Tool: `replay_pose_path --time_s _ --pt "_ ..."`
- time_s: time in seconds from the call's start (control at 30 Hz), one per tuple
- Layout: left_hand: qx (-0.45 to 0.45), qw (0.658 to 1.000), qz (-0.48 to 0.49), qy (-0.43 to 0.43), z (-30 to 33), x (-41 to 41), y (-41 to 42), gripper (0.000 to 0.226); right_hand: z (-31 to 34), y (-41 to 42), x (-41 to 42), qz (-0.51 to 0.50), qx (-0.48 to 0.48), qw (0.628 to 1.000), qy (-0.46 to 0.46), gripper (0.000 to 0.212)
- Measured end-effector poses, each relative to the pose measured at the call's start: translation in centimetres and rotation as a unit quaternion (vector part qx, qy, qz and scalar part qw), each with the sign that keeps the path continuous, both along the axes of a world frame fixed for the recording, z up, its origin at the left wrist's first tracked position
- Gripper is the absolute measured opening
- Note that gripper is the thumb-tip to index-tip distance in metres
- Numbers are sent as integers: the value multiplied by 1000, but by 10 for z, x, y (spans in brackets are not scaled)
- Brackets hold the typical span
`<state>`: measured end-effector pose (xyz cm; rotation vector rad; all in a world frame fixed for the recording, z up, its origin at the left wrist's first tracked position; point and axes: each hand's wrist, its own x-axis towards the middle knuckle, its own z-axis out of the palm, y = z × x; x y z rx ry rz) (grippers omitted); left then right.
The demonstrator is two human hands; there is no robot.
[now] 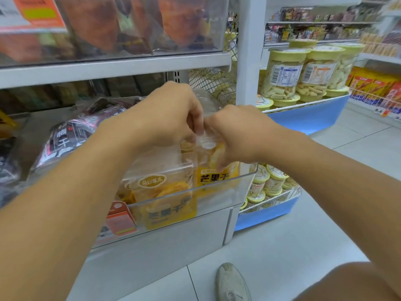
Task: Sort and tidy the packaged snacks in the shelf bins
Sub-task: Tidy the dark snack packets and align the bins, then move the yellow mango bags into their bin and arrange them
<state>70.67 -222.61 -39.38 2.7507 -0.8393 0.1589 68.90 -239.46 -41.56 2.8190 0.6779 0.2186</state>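
Observation:
A clear plastic bin [238,187] sits at the right end of the low shelf and holds yellow dried-mango pouches. One pouch [169,200] stands at the bin's front. A second pouch [213,172] stands upright behind it, to the right. My left hand [169,114] pinches the clear top of that second pouch. My right hand [236,135] grips the same pouch from the right, fingers curled down over its upper part. Both hands hide most of the pouch's top.
Dark purple snack bags [71,135] lie in the bin to the left. An orange price tag [119,218] hangs on the shelf edge. A blue rack [312,114] with yellow-lidded jars [282,74] stands right. My shoe [232,283] rests on the tiled floor.

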Motion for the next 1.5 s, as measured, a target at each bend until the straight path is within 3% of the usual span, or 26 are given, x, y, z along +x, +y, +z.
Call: replay_pose_path --time_s 0.07,0.2,0.3,0.37,0.43,0.53,0.63,0.8,1.0,1.3,1.5 --pt "-3 1000 -9 26 1 -4 1 24 -5 -1 0 2 0 1000 -23 76" --pt "25 1000 -1 11 0 -9 3 19 -3 -3 -3 0 20 1000 15 78" --pt "31 999 12 8 5 -8 4 29 5 -12 -6 -2 84 996 39 76" --pt "40 999 34 -3 5 -5 7 39 10 -18 -6 -7 142 988 57 83" --pt "42 998 54 -14 3 -3 9 29 12 -23 -6 -13 165 983 81 95" --pt "34 997 66 -23 0 -2 7 8 10 -25 -3 -26 155 982 105 108" --pt "-5 997 65 -31 -4 2 3 22 9 -27 -1 -32 136 987 85 110" --pt "-109 991 56 -49 -15 2 -17 9 3 -33 -1 -33 145 987 61 112" --pt "-158 984 77 -8 -18 4 -14 7 -2 -29 -8 -28 118 992 41 108" --pt "-107 992 4 -63 -14 -5 -9 11 -8 -13 -5 -9 16 999 -28 73" --pt "-107 989 -22 -102 -11 -22 8 8 -8 -11 -7 -16 32 999 -4 88"
